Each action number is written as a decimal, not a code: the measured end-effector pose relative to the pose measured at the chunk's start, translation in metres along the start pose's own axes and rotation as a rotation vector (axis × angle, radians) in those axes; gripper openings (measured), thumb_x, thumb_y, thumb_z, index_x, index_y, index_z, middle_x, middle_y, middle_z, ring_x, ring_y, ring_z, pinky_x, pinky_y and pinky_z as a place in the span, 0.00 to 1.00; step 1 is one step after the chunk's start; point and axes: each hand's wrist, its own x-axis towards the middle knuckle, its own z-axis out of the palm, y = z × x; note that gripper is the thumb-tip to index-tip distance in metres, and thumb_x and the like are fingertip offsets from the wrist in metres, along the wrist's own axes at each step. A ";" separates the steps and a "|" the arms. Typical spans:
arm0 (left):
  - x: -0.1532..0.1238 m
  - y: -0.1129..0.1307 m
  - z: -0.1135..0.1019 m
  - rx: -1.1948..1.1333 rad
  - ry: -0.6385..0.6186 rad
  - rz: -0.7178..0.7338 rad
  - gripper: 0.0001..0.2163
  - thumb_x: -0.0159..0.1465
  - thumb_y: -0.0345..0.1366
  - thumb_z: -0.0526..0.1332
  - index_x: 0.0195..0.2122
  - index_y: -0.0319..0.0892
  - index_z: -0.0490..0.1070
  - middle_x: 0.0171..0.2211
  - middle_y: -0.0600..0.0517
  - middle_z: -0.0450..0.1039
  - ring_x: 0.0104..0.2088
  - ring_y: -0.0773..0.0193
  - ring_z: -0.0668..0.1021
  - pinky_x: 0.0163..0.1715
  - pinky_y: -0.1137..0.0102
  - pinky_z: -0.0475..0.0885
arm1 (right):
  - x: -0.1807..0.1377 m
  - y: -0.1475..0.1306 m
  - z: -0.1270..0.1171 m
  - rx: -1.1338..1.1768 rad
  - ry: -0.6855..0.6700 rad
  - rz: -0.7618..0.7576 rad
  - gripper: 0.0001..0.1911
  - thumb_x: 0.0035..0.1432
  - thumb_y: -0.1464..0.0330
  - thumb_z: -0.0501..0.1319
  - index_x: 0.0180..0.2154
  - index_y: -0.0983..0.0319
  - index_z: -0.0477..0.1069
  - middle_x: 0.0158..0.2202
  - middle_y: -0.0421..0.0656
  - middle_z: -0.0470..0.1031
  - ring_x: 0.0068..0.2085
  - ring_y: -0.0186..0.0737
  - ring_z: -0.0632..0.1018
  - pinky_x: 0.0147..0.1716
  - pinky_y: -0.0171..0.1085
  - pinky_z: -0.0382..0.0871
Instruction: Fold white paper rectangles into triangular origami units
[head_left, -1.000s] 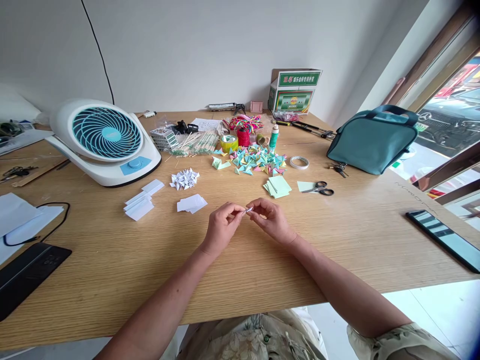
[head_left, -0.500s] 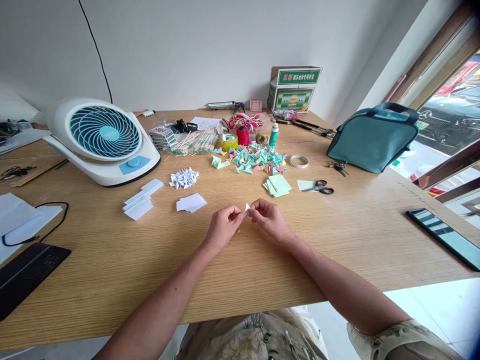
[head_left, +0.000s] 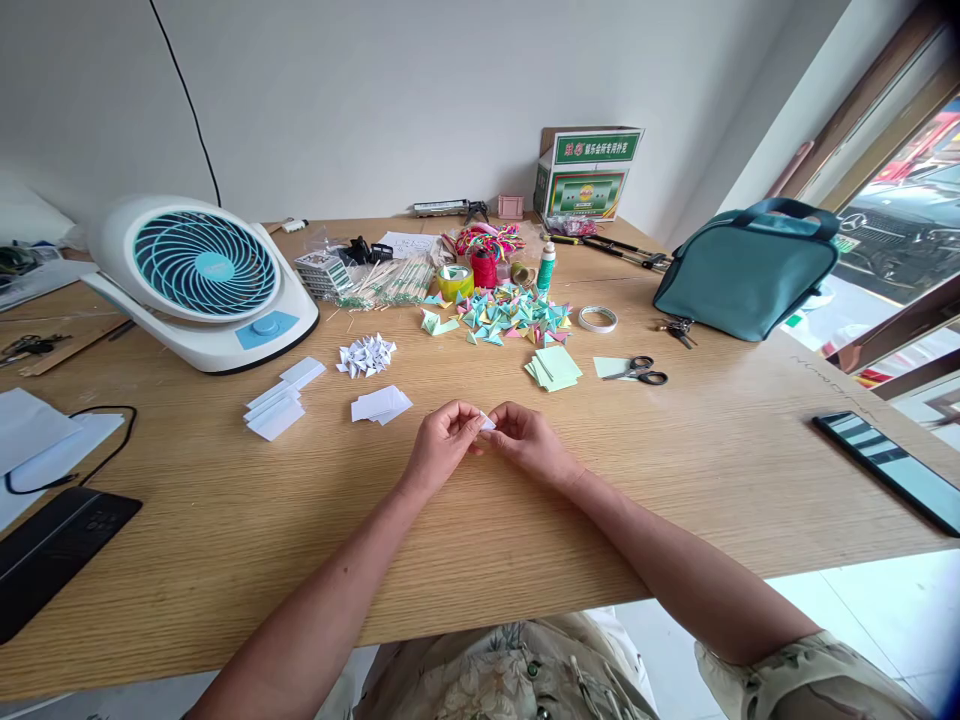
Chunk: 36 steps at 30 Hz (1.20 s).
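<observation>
My left hand [head_left: 441,444] and my right hand [head_left: 529,440] meet over the middle of the wooden table [head_left: 480,520]. Both pinch one small folded white paper piece [head_left: 487,421] between thumbs and fingertips. A small stack of white paper slips [head_left: 382,405] lies just left of my left hand. Farther back are a heap of folded white paper units [head_left: 366,356] and a pile of folded coloured paper units [head_left: 514,319]. A stack of green paper slips [head_left: 554,369] lies behind my right hand.
A white and teal fan [head_left: 202,283] stands at the left, a teal bag [head_left: 745,271] at the right. Scissors [head_left: 639,371], a tape roll [head_left: 598,320], a phone [head_left: 889,471] near the right edge, a black device [head_left: 52,545] at the left and a cardboard box [head_left: 586,172] at the back.
The white paper tip that stuck up between my fingers half a second ago is now pressed flatter between them. My hands have stayed in the same place.
</observation>
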 end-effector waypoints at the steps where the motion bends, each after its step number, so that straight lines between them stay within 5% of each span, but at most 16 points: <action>1: -0.001 0.001 0.001 -0.016 -0.002 -0.013 0.13 0.59 0.44 0.63 0.33 0.38 0.71 0.30 0.52 0.72 0.29 0.67 0.74 0.24 0.74 0.75 | 0.000 0.002 0.001 0.009 0.012 0.011 0.18 0.52 0.54 0.64 0.31 0.63 0.67 0.27 0.39 0.70 0.28 0.32 0.69 0.27 0.33 0.62; 22: 0.000 0.004 -0.006 0.125 -0.050 0.038 0.10 0.60 0.42 0.61 0.31 0.40 0.70 0.27 0.54 0.67 0.28 0.68 0.70 0.21 0.76 0.75 | -0.002 -0.005 -0.005 -0.116 -0.034 0.018 0.20 0.57 0.52 0.59 0.30 0.63 0.69 0.22 0.37 0.65 0.24 0.31 0.62 0.23 0.33 0.56; 31: 0.000 0.000 -0.005 0.172 -0.117 0.056 0.09 0.61 0.41 0.59 0.31 0.40 0.69 0.28 0.54 0.67 0.28 0.68 0.71 0.21 0.76 0.75 | -0.004 -0.007 -0.003 -0.112 0.000 -0.020 0.12 0.60 0.60 0.56 0.29 0.61 0.64 0.25 0.37 0.66 0.25 0.32 0.68 0.27 0.33 0.61; 36: 0.002 -0.001 -0.005 0.155 -0.139 0.014 0.12 0.60 0.45 0.60 0.30 0.40 0.69 0.27 0.54 0.67 0.26 0.68 0.70 0.20 0.76 0.73 | -0.002 -0.002 -0.003 -0.048 -0.020 0.046 0.15 0.60 0.56 0.56 0.29 0.61 0.63 0.23 0.36 0.66 0.24 0.32 0.68 0.25 0.33 0.60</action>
